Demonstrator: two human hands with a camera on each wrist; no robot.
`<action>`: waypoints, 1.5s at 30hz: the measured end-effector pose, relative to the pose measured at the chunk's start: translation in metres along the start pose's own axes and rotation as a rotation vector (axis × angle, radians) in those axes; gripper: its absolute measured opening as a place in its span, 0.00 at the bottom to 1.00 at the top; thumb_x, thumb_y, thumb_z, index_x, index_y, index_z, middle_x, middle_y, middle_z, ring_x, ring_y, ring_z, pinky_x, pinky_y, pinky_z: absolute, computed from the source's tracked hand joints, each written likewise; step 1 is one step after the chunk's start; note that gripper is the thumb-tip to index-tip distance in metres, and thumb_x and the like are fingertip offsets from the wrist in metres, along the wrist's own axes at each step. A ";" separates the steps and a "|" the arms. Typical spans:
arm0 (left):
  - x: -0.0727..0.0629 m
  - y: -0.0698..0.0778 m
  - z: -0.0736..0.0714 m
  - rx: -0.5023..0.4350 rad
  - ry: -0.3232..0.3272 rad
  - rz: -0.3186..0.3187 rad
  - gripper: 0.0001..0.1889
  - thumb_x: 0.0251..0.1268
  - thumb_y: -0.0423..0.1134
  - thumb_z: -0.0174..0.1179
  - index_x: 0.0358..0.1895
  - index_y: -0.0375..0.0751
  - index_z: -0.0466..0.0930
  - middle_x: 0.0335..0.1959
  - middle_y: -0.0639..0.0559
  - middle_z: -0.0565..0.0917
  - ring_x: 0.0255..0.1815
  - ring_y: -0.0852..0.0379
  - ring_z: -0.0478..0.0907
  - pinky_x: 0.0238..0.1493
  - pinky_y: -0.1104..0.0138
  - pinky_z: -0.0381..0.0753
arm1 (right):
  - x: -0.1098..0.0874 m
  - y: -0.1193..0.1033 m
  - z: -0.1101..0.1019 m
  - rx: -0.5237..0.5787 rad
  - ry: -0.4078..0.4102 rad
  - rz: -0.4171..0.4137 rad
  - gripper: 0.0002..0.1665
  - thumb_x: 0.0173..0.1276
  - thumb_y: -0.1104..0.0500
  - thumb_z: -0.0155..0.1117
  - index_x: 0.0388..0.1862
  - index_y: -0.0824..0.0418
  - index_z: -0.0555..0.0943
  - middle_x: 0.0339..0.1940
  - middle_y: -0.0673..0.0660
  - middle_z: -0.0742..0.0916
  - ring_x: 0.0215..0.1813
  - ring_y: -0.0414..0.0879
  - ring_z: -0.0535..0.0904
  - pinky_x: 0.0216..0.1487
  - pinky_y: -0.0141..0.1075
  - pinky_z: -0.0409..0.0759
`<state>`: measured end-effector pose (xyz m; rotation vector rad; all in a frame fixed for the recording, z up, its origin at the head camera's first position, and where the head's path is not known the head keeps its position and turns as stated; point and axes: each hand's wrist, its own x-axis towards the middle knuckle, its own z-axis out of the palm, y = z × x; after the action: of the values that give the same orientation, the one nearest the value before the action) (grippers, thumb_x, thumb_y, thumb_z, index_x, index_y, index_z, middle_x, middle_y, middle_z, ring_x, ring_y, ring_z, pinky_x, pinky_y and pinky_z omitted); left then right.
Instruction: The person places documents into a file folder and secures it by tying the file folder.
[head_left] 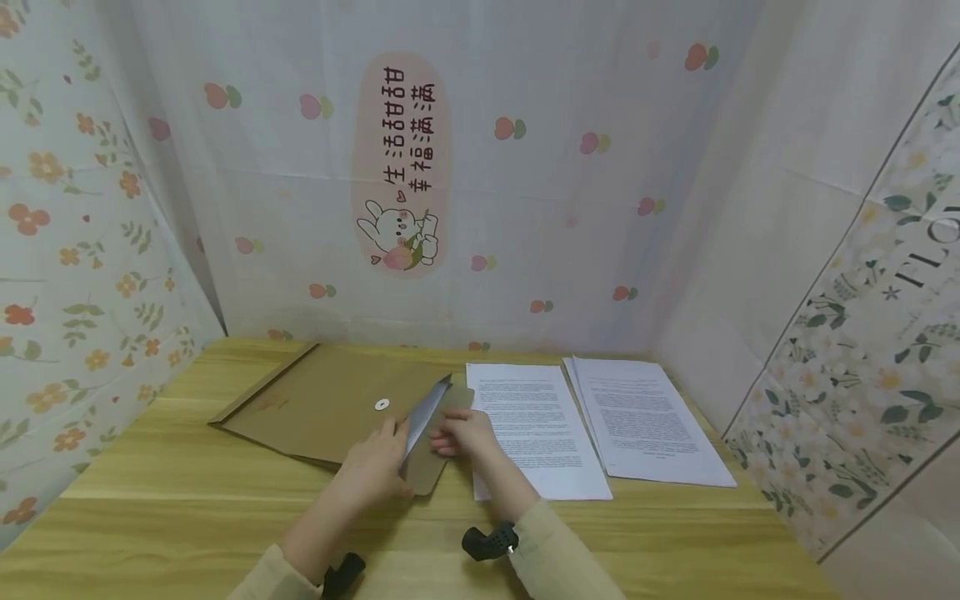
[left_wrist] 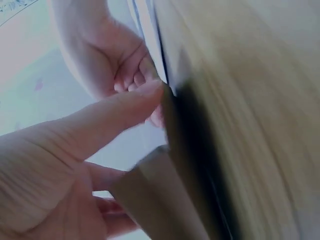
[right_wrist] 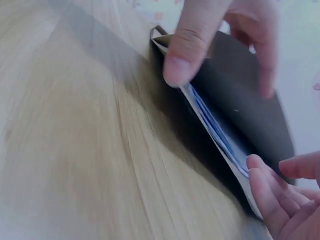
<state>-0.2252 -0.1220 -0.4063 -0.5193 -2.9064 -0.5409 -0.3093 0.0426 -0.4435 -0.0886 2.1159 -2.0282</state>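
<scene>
A brown paper document envelope with a white round button lies on the table, its mouth and flap to the right. White-grey sheets show inside the gaping mouth. My left hand grips the near side of the mouth, thumb on one side of the brown paper and fingers across from it. At the mouth, my right hand has loosely bent fingers, and the fingertips are right at the sheets' edge. In the right wrist view, its thumb stands apart from the other fingers.
On the right, a printed sheet lies beside the envelope, with a stack of printed pages farther right. Wood-grain tabletop runs along the front. Patterned curtains enclose the back and sides.
</scene>
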 end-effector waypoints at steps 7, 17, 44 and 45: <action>0.001 0.006 -0.003 -0.022 -0.122 -0.077 0.30 0.35 0.47 0.80 0.37 0.28 0.78 0.43 0.38 0.72 0.38 0.44 0.74 0.36 0.50 0.79 | -0.011 -0.005 -0.031 -0.046 0.010 -0.011 0.25 0.66 0.69 0.56 0.62 0.78 0.70 0.37 0.70 0.86 0.31 0.51 0.86 0.31 0.36 0.84; 0.011 0.016 -0.001 -0.044 -0.195 -0.106 0.24 0.47 0.50 0.73 0.36 0.33 0.79 0.45 0.38 0.74 0.43 0.41 0.74 0.41 0.47 0.78 | -0.021 -0.012 -0.079 -0.151 0.141 -0.040 0.21 0.68 0.66 0.55 0.58 0.76 0.74 0.34 0.63 0.87 0.33 0.52 0.86 0.35 0.39 0.84; 0.066 0.067 0.051 -0.909 -0.104 -0.278 0.38 0.66 0.41 0.55 0.67 0.15 0.51 0.59 0.19 0.66 0.61 0.27 0.65 0.59 0.39 0.65 | -0.041 -0.006 -0.180 -0.640 0.234 -0.023 0.31 0.70 0.58 0.53 0.65 0.77 0.64 0.61 0.79 0.71 0.62 0.72 0.67 0.59 0.61 0.68; 0.067 0.068 0.052 -0.922 -0.096 -0.293 0.37 0.66 0.41 0.55 0.67 0.16 0.51 0.60 0.19 0.65 0.61 0.26 0.64 0.59 0.39 0.64 | -0.040 -0.006 -0.181 -0.629 0.233 -0.017 0.32 0.70 0.57 0.53 0.66 0.77 0.63 0.62 0.79 0.70 0.62 0.72 0.66 0.59 0.62 0.67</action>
<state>-0.2667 -0.0223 -0.4195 -0.1862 -2.6638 -1.9569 -0.3052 0.2275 -0.4274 0.0378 2.8301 -1.3572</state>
